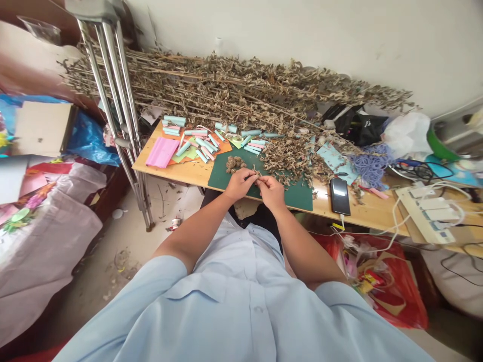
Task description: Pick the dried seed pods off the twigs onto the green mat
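Light-blue shirt (249,301) nearest. Dried plant bit (257,174) pinched btwn fingertips of L hand (238,185) & R hand (271,192), over green cutting mat (298,196); brown clumps (236,163) far-left, loose dry leaves (287,161) far-right. Light pinch, low over mat, prob. best vs. crumbling.

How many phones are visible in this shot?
1. The phone lies on the table, right of the green mat. Any under the dried plants would be hidden.

Bright, diffuse light, pale glare on the phone (340,195), soft shadows, wide-angle stretching toward the edges.
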Motion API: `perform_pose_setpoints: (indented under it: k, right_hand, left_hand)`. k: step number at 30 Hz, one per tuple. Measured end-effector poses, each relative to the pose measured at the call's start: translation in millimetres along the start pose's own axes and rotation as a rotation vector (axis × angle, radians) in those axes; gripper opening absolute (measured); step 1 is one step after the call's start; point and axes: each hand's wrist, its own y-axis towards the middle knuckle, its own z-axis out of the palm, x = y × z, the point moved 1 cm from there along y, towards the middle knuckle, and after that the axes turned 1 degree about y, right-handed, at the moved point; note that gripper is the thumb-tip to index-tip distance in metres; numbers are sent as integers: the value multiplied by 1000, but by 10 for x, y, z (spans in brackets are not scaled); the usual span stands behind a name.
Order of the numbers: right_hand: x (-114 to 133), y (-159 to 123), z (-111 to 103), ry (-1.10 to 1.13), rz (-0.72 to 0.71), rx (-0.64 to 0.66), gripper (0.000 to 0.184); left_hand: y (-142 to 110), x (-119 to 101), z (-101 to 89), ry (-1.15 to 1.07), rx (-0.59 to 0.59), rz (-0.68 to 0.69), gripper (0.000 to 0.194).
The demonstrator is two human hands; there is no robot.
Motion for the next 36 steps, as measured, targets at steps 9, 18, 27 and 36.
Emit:
perform_pose_setpoints:
  k: [9, 18, 27, 36]
  right_hand:
    - [-67, 76, -76, -102, -132, -181, 29]
    - [-55, 116, -38, -2, -224, -124, 35]
    - [-42, 123, -34, -61, -211, -158, 32]
    - [-89, 97, -25, -45, -210, -112, 33]
  left_hand:
    - [-6, 36, 11, 42, -36, -35, 19]
    - [14, -7, 10, 85, 22, 39, 21]
    - [-4, -4, 24, 103, 18, 8, 7]
    - [0, -39, 8, 98, 23, -56, 12]
